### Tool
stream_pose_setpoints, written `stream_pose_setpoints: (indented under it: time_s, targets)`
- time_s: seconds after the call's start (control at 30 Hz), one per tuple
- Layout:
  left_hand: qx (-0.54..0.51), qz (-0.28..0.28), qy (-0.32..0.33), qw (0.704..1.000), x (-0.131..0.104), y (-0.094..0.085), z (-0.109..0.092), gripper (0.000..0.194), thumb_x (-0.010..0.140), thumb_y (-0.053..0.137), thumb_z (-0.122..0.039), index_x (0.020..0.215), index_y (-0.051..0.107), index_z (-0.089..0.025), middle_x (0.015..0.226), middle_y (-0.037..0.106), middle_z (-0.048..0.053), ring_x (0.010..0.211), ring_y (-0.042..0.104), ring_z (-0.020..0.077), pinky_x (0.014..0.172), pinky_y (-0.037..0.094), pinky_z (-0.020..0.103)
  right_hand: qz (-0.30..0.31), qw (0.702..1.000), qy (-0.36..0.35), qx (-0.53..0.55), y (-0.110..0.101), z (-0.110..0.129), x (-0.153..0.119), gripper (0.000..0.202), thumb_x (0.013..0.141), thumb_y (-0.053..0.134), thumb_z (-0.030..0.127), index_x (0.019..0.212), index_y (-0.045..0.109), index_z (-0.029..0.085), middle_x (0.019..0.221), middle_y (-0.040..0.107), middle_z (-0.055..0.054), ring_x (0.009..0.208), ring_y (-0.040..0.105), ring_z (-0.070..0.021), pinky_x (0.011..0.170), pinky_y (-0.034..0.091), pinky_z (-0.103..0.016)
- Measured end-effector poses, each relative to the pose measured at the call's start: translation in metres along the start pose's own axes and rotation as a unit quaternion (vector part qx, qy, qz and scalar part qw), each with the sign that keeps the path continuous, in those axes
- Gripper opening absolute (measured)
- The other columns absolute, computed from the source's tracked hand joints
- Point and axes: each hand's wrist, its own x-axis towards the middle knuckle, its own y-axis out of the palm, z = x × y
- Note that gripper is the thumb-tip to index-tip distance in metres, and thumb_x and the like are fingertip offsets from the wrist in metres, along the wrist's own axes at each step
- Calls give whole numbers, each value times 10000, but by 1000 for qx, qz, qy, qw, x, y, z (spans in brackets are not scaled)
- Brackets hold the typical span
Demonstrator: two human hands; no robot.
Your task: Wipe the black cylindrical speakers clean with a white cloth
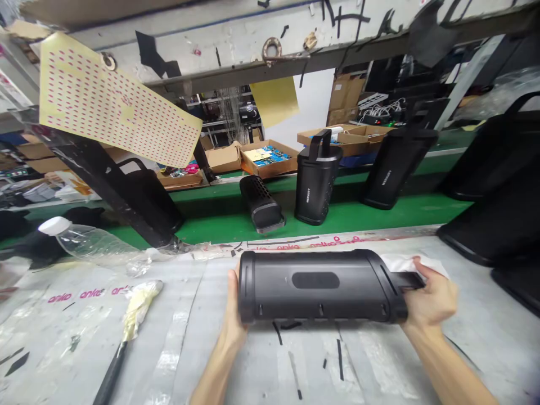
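Below the left hand (pixel 235 312) and right hand (pixel 432 298) spreads a grey surface (pixel 156 377). A green strip (pixel 211 211) runs beyond both. The black case (pixel 270 289) lies sideways between the hands, its handle towards the right one. Past it, on the strip, a handled black unit (pixel 310 185) stands upright, and left of that a smaller black piece (pixel 259 202) lies down. A clear bottle (pixel 97 244) and a wrapped-head tool (pixel 116 360) rest left of the left hand. That hand holds the case's plain end; the right grips its handle end, along with a white cloth (pixel 392 261). Black scraps (pixel 340 360) lie between the forearms.
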Motion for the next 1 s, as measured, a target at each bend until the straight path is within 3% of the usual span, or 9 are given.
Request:
stream_pose_setpoints:
  time_s: [0.07, 0.17, 0.4, 0.6, 0.7, 0.77, 0.83, 0.93, 1.0]
  targets:
    - [5, 0, -34, 999, 2, -2, 3, 615, 766, 592, -696, 1264, 615, -336, 1475, 440, -60, 1460, 182, 229, 1213, 128, 368, -50, 999, -15, -13, -4, -6, 0, 316, 750, 461, 442, 749, 619, 168, 724, 594, -163, 761, 590, -374, 710, 449, -507]
    - [3, 2, -71, 997, 4, -3, 2, 629, 762, 599, -693, 1278, 601, -332, 1487, 426, -61, 1447, 229, 211, 1208, 123, 339, -65, 996, -55, -16, -6, -9, -3, 329, 764, 477, 432, 698, 645, 157, 641, 571, -142, 651, 577, -340, 629, 443, -469]
    - [-9, 11, -81, 997, 4, -2, -11, 803, 738, 606, -710, 1412, 448, -303, 1230, 668, 59, 1184, 586, 301, 1040, 444, 439, -47, 988, -139, 43, -3, 8, -4, 273, 748, 467, 377, 574, 570, 194, 531, 514, -86, 515, 541, -248, 522, 424, -375]
    - [26, 54, -51, 997, -3, -6, -17, 927, 693, 543, -805, 1466, 336, -338, 1294, 621, 69, 1191, 577, 290, 1005, 459, 382, 60, 986, -117, 102, 1, 29, 0, 361, 817, 368, 399, 523, 462, 211, 504, 491, -44, 486, 517, -196, 489, 428, -317]
    - [56, 81, -6, 995, -3, -8, -17, 887, 690, 619, -744, 1434, 397, -314, 1335, 585, 62, 1236, 533, 297, 1025, 434, 368, 142, 982, -73, 104, -9, 41, 13, 376, 885, 408, 356, 551, 469, 195, 502, 489, -6, 465, 492, -162, 451, 398, -267]
    - [66, 76, 4, 995, 0, -7, -16, 786, 719, 644, -655, 1384, 465, -276, 1275, 616, 63, 1203, 551, 295, 1011, 441, 367, 145, 984, -44, 92, -16, 55, 18, 346, 933, 419, 351, 679, 579, 179, 627, 600, -20, 587, 583, -189, 530, 451, -276]
    - [65, 68, 7, 996, 3, -6, -15, 720, 717, 643, -610, 1325, 520, -244, 1171, 657, 64, 1111, 602, 294, 942, 486, 369, 118, 987, -76, 78, -20, 79, 7, 307, 966, 398, 336, 936, 653, 166, 878, 686, -70, 820, 639, -243, 703, 497, -340]
    - [50, 49, 0, 998, 4, -2, -14, 696, 714, 643, -580, 1304, 525, -231, 1087, 680, 62, 1011, 643, 291, 856, 526, 378, 159, 952, -259, 41, -14, 126, -43, 391, 930, 374, 178, 1279, 541, 125, 1236, 614, -116, 1179, 522, -299, 1002, 386, -464]
    - [35, 38, -12, 999, 4, -1, -14, 715, 720, 639, -567, 1329, 499, -219, 1073, 687, 76, 980, 656, 294, 845, 532, 395, 250, 891, -377, 31, -7, 153, -82, 559, 826, 315, 50, 1367, 457, 56, 1422, 469, -110, 1359, 332, -301, 1115, 233, -488]
